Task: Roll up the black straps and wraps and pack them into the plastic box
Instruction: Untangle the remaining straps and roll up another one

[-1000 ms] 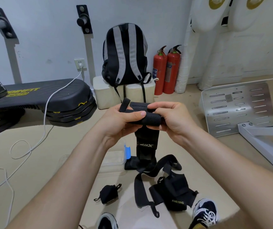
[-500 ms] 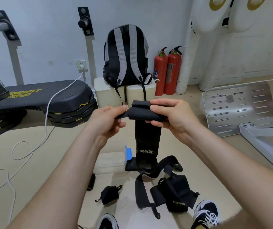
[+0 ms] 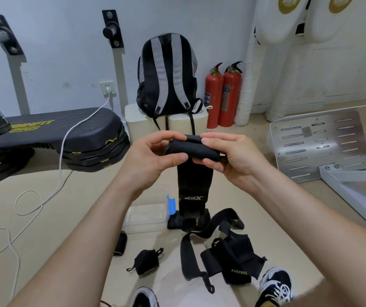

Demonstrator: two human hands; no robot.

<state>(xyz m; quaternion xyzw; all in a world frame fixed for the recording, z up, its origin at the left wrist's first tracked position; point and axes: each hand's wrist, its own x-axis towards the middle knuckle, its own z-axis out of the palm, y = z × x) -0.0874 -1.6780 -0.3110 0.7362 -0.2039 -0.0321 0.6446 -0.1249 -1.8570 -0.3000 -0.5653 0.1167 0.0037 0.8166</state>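
A black wrap [image 3: 192,149] is partly rolled at chest height, and its loose tail hangs straight down to the floor. My left hand [image 3: 153,156] pinches the roll's left end between thumb and fingers. My right hand [image 3: 230,155] grips its right end, fingers curled over the top. On the floor below lies the clear plastic box [image 3: 144,218] with a blue clip. A rolled black wrap [image 3: 145,261], a long loose strap [image 3: 190,255] and a folded wrap marked XUEYING [image 3: 237,264] lie near my shoes.
A black backpack [image 3: 167,74] stands on white blocks at the wall, with two red fire extinguishers [image 3: 223,96] beside it. A black step platform [image 3: 51,136] and white cable [image 3: 44,196] are at left. A metal plate [image 3: 319,142] on a white frame is at right.
Both hands have turned the roll, taking up more of the wrap. My left hand has closed back onto the roll's left end.
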